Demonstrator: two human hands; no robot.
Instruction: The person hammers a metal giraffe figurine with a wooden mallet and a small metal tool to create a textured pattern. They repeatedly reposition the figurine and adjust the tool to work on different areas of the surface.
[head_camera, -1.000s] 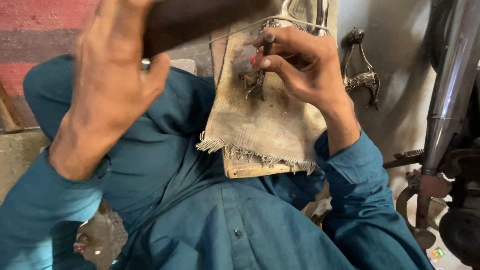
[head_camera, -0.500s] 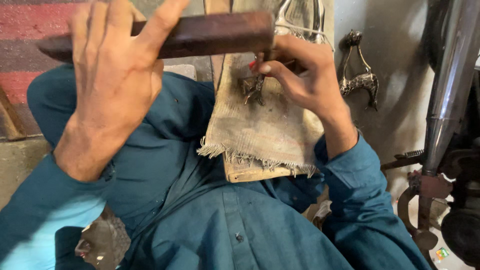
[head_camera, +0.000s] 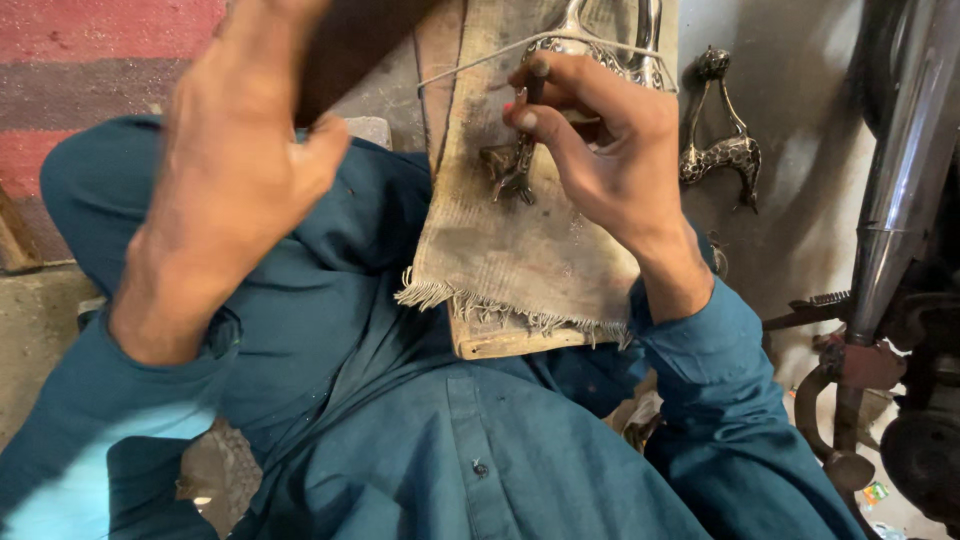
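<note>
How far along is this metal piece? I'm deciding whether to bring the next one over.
Mid-job, it seems. The small dark metal piece lies on the cloth-covered board, the right hand pinching a thin punch upright on it. The left hand holds a dark wooden striker raised above. A similar ornate casting lies beside the board; whether it is finished or waiting cannot be told.

free: frayed cloth (head_camera: 520, 260) below right hand (head_camera: 600, 150) | blocked: metal ornament (head_camera: 720, 150), chrome pipe (head_camera: 900, 190) at right
</note>
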